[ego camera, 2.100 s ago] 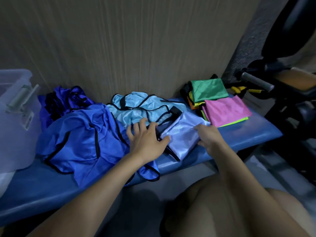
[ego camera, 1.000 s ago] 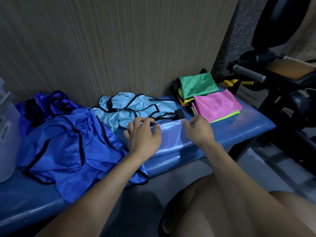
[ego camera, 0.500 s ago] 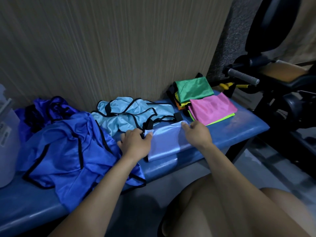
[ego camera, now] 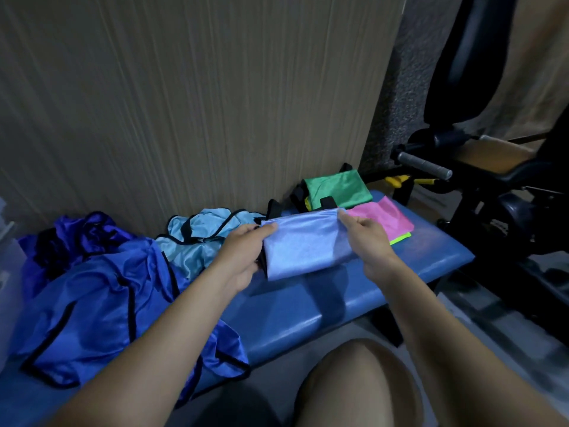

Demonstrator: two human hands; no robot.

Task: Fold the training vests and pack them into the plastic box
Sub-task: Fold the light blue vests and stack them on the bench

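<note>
A folded lavender vest [ego camera: 304, 245] is lifted just above the blue bench [ego camera: 308, 306]. My left hand [ego camera: 243, 254] grips its left end and my right hand [ego camera: 366, 238] pinches its right end. Right of it lies a folded pink vest [ego camera: 388, 220] over a lime one, with a folded green vest [ego camera: 337, 188] on a small stack behind. Unfolded vests lie to the left: a light blue one [ego camera: 200, 238], a royal blue one [ego camera: 92, 303] and a dark blue one [ego camera: 61, 238]. The plastic box [ego camera: 7, 272] shows only at the left edge.
A wood-grain wall [ego camera: 184, 103] stands right behind the bench. Dark exercise equipment with a grey handle [ego camera: 425, 164] and a yellow tool [ego camera: 400, 181] crowds the right side. My bare knee [ego camera: 357, 386] is below the bench's front edge.
Both hands finished folding the lavender vest on the bench, then lifted it off the surface and a little to the right, holding it by its two ends.
</note>
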